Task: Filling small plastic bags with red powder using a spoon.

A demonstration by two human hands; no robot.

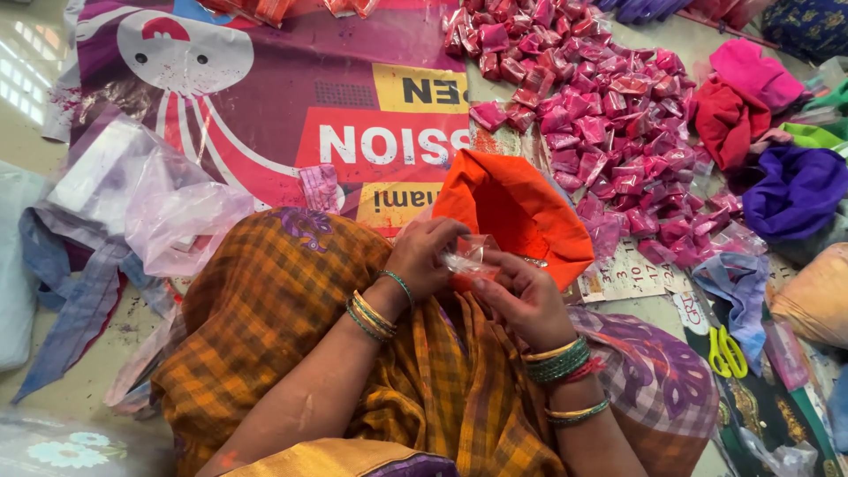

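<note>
Pinching the small clear packet [468, 259] with the fingers of both the left hand [424, 256] and right hand [523, 296] over the open orange bag [517, 208], a slip could spill the powder on the lap.

The small clear packet [466, 259] is mostly covered by the fingers of the left hand [424, 256] and right hand [521, 296], so its content is not clear. The pile of pink packets [601, 115] is cut by the top edge. The green scissors [726, 352] are too small to see well.
</note>
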